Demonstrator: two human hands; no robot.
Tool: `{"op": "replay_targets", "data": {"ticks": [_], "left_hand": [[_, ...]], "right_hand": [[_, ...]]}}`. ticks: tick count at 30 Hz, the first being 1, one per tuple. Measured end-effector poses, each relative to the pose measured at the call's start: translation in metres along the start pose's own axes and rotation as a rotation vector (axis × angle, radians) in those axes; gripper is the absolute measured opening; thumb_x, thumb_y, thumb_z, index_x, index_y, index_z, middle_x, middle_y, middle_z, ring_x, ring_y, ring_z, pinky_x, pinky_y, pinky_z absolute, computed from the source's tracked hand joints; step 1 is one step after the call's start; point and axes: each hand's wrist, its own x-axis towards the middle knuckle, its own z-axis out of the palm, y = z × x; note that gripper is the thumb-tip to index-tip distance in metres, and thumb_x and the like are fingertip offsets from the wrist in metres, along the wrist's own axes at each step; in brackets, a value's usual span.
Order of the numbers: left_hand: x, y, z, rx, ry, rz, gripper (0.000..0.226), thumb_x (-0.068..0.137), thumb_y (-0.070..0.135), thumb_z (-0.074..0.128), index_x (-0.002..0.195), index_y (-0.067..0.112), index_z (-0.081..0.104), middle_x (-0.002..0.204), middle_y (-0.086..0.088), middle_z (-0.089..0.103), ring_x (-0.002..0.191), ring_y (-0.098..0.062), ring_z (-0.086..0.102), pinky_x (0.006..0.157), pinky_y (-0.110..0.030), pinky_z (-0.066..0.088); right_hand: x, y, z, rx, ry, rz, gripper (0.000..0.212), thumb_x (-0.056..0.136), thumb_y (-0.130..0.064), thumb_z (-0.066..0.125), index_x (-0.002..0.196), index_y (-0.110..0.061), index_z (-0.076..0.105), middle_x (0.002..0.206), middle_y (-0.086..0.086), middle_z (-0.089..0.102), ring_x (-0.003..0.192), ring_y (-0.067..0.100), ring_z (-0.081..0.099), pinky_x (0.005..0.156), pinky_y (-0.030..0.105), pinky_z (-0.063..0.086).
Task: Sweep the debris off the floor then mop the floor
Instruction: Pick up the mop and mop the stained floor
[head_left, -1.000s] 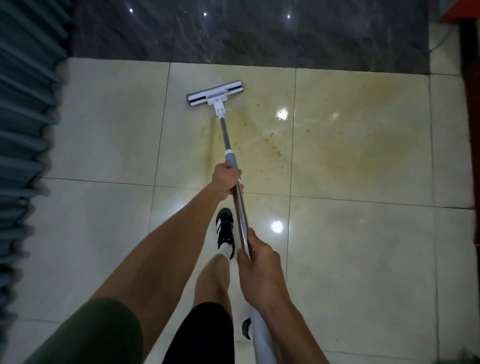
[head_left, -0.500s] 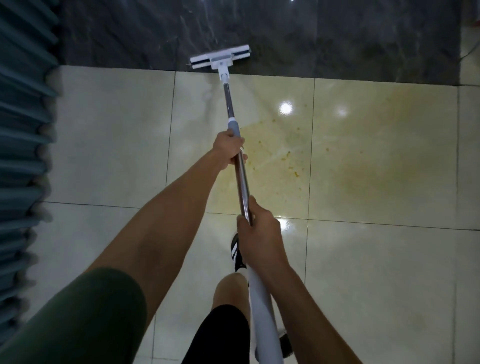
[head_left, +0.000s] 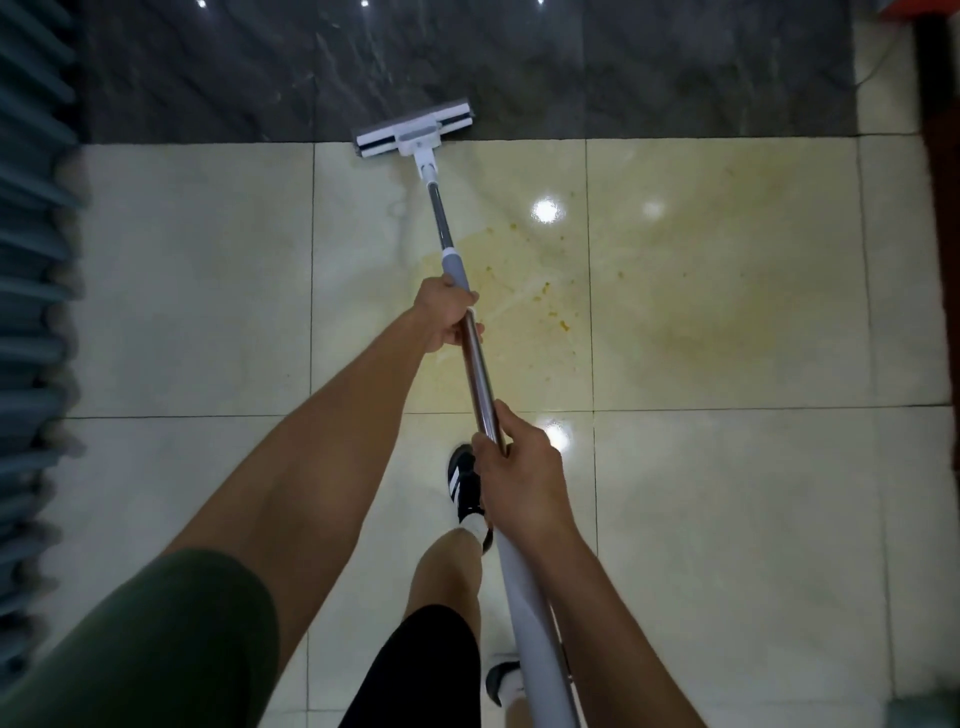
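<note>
A flat white mop head (head_left: 414, 131) lies across the line where the cream floor tiles (head_left: 197, 270) meet the dark marble strip (head_left: 623, 67). Its long metal handle (head_left: 480, 379) runs back toward me. My left hand (head_left: 447, 314) grips the handle just below the grey collar. My right hand (head_left: 517, 475) grips it lower down, above the white end section. A yellow smear (head_left: 691, 291) with small orange specks (head_left: 563, 325) spreads over the tiles right of the handle.
Blue-grey ribbed shutter slats (head_left: 31, 312) run along the left edge. A dark red-brown edge (head_left: 940, 260) stands at the far right. My black shoe (head_left: 462, 483) is on the tile under the handle. Bright ceiling-light reflections (head_left: 546, 210) show on the glossy tiles.
The mop head went forward from the cream tile onto the dark strip, then came back a little to the tile line. Both hands kept their grip on the handle.
</note>
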Motion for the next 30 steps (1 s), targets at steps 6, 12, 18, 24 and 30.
{"op": "replay_targets", "data": {"ticks": [6,12,18,24,30], "left_hand": [[-0.060,-0.083,0.055,0.063,-0.019,-0.020,0.057,0.100,0.005,0.061,0.151,0.006,0.035,0.109,-0.018,0.055,0.070,-0.033,0.068,0.052,-0.042,0.059],[-0.129,-0.169,0.123,0.103,-0.076,-0.050,0.071,0.100,0.004,0.062,0.159,0.014,0.024,0.104,-0.012,0.055,0.073,-0.033,0.071,0.059,-0.045,0.062],[-0.174,-0.219,0.162,0.104,-0.084,-0.060,0.071,0.100,0.005,0.061,0.159,0.014,0.022,0.114,-0.014,0.053,0.071,-0.031,0.071,0.054,-0.042,0.062],[-0.160,-0.204,0.159,0.099,-0.033,-0.028,0.055,0.098,0.005,0.064,0.148,0.004,0.041,0.108,-0.018,0.057,0.070,-0.033,0.069,0.056,-0.044,0.061],[-0.123,-0.174,0.144,0.090,-0.008,-0.019,0.056,0.094,0.003,0.067,0.145,0.004,0.044,0.112,-0.020,0.057,0.066,-0.032,0.066,0.053,-0.042,0.060]], "right_hand": [[-0.080,0.086,-0.018,0.076,-0.013,0.043,0.034,0.101,-0.021,0.049,0.133,-0.031,0.057,0.081,-0.005,0.059,0.065,0.010,0.053,0.066,0.028,0.052],[-0.170,0.173,-0.055,0.143,0.007,0.070,0.037,0.100,-0.021,0.051,0.121,-0.051,0.048,0.072,-0.015,0.056,0.057,0.000,0.052,0.060,0.021,0.047],[-0.225,0.216,-0.082,0.128,0.036,0.066,0.030,0.098,-0.017,0.050,0.118,-0.035,0.062,0.061,-0.008,0.057,0.044,0.003,0.053,0.047,0.023,0.049],[-0.207,0.207,-0.084,0.093,0.018,0.056,0.033,0.098,-0.017,0.050,0.125,-0.032,0.060,0.068,-0.011,0.054,0.050,0.005,0.051,0.051,0.020,0.047],[-0.170,0.178,-0.074,0.085,0.039,0.061,0.037,0.097,-0.016,0.051,0.132,-0.029,0.059,0.066,-0.010,0.052,0.049,0.005,0.049,0.051,0.020,0.050]]}}
